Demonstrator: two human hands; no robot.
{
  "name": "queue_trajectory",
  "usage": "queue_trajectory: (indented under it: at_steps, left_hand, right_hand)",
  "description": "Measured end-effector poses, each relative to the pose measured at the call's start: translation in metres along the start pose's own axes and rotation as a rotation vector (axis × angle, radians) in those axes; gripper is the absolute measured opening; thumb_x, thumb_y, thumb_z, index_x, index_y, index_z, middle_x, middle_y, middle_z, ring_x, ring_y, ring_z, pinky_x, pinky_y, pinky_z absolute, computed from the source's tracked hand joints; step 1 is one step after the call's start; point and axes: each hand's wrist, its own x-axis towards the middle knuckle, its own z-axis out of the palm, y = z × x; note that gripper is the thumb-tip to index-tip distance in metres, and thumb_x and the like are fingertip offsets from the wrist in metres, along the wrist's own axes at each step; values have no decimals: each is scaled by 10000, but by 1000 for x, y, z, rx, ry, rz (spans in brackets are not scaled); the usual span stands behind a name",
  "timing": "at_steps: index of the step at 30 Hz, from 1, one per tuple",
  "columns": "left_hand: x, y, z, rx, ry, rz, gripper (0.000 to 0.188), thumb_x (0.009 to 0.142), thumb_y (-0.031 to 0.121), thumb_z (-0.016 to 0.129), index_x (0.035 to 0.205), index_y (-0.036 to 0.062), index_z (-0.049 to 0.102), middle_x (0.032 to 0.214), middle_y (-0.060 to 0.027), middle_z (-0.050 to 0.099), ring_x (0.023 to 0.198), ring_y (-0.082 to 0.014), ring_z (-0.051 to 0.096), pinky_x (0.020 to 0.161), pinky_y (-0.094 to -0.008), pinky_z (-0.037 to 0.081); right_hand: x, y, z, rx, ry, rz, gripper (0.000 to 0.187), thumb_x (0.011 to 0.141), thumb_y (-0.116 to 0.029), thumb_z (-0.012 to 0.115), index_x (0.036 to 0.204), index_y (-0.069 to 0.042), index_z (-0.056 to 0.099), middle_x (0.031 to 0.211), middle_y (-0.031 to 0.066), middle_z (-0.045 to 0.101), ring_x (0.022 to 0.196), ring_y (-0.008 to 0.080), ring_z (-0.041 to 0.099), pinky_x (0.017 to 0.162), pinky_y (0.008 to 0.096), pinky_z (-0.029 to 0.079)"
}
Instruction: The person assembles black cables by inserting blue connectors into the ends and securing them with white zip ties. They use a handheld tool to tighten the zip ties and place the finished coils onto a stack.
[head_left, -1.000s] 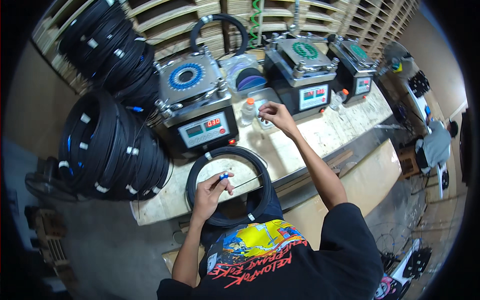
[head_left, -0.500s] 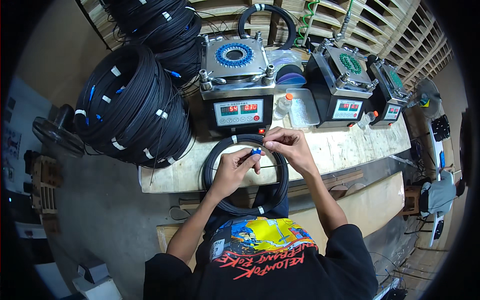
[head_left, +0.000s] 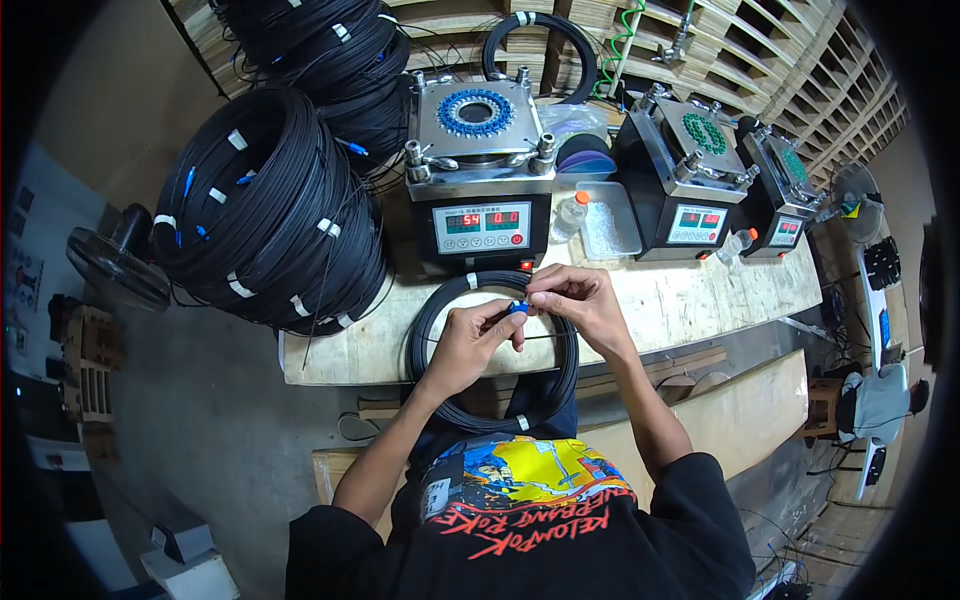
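Note:
A small blue fiber-optic connector (head_left: 518, 308) is pinched between the thumb and fingers of my left hand (head_left: 468, 345). My right hand (head_left: 582, 302) is also closed in a pinch, its fingertips right at the connector's end. Whatever lies between those fingertips is too small to make out. Both hands are over a coil of black cable (head_left: 567, 372), which hangs partly past the table's near edge and bears white tape bands. A thin black strand of cable runs across the coil's opening below the hands.
A polishing machine (head_left: 482, 228) with a ring of blue connectors stands just beyond; two more machines (head_left: 695, 225) (head_left: 785, 230) with green connectors are to its right. Large cable coils (head_left: 270, 215) crowd the left. An orange-capped bottle (head_left: 570, 215) and a clear tray (head_left: 610, 230) stand on the wooden table (head_left: 700, 300).
My right fingertips have come down and in against the connector; before, they were a little apart from it. The red digits on the nearest machine's display have changed.

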Motion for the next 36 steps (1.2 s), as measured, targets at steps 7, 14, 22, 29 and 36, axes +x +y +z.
queue_trajectory:
  at_steps: [7,14,22,29,36]
  left_hand:
    - [-1,2,1,-9,-11,-21,291,1024,231,589,929,-29,680,725,-20,653,716,-56,581,702,-250,472]
    - [0,-3,-2,-30,-28,-12,299,1026,236,587,940,-36,679,726,-22,650,717,-61,580,698,-252,471]
    - [-1,1,-4,-25,-47,-11,315,1029,237,582,966,-55,680,730,-31,645,714,-70,586,698,-257,479]
    - [-1,6,0,34,3,-3,312,1020,243,593,945,-43,693,722,-37,659,700,-76,597,681,-264,481]
    - [-1,7,0,156,1,3,323,1009,236,605,834,-22,690,699,-56,682,665,-85,618,647,-282,473]
  right_hand:
    - [-3,1,-2,18,-22,12,128,880,3,723,993,63,721,991,121,693,830,146,669,745,274,545]
    - [-3,0,-1,-21,-27,15,115,840,2,755,949,41,753,988,134,707,869,165,682,785,283,558]
    - [0,-2,-7,-91,-79,24,153,831,17,754,981,44,761,1015,153,709,888,182,696,787,282,566]
    - [5,-7,-7,-157,19,25,172,876,-54,741,1021,37,757,975,118,733,912,159,691,822,276,550]
    - [-2,9,7,-68,49,29,196,881,-54,744,1055,37,746,984,125,745,881,160,702,837,299,561]
